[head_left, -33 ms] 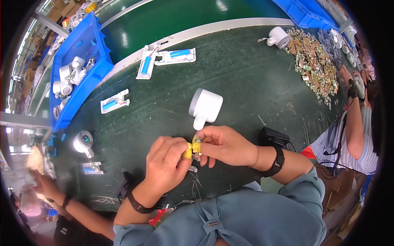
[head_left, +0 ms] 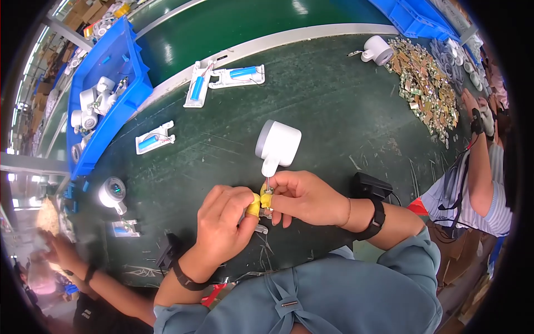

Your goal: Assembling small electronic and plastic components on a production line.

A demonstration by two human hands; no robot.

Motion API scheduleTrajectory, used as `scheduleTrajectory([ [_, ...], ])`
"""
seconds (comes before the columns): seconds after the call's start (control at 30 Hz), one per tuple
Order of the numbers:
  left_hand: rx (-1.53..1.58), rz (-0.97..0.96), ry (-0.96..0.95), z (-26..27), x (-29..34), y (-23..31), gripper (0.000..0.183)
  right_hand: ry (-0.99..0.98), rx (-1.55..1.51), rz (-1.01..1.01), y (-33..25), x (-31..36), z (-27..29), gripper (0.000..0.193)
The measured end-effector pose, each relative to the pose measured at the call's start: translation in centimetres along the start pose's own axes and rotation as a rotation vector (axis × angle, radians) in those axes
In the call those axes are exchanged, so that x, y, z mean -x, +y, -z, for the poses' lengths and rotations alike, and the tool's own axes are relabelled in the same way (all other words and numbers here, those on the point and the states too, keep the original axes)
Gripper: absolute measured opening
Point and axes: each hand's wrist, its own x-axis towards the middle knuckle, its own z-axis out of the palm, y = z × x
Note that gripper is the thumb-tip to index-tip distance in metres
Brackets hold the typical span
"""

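A white, round-headed device (head_left: 282,143) with a grey rim lies mid-table, its short neck toward me. From the neck, thin wires run down to a small circuit board (head_left: 269,190), mostly covered by my fingers. My right hand (head_left: 306,197) pinches this board between thumb and fingers. Close against it, my left hand (head_left: 225,220) is closed in a pinch; whatever lies between its fingertips is hidden. Yellow coverings (head_left: 254,205) wrap fingertips of both hands, which meet just below the neck. A small pale piece (head_left: 261,229) lies beneath the fingers.
White casings with blue batteries (head_left: 243,72) lie at far centre and left (head_left: 149,142). A blue bin (head_left: 142,92) of white parts stands left. Circuit boards (head_left: 425,83) are heaped far right. A black block (head_left: 371,185) sits by my right wrist. Co-workers' arms (head_left: 481,172) show on both sides.
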Motion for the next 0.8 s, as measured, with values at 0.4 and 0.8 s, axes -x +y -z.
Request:
scheduleTrajectory([
  [0.4, 0.172, 0.242, -0.13, 1.0, 0.8, -0.4, 0.029, -0.16, -0.028, 0.033, 1.1, -0.1, 0.5, 0.024],
  [0.8, 0.197, 0.183, -0.093, 0.6, 0.6, -0.3, 0.025, -0.031, 0.007, -0.068, 0.3, 0.3, 0.0, 0.014],
])
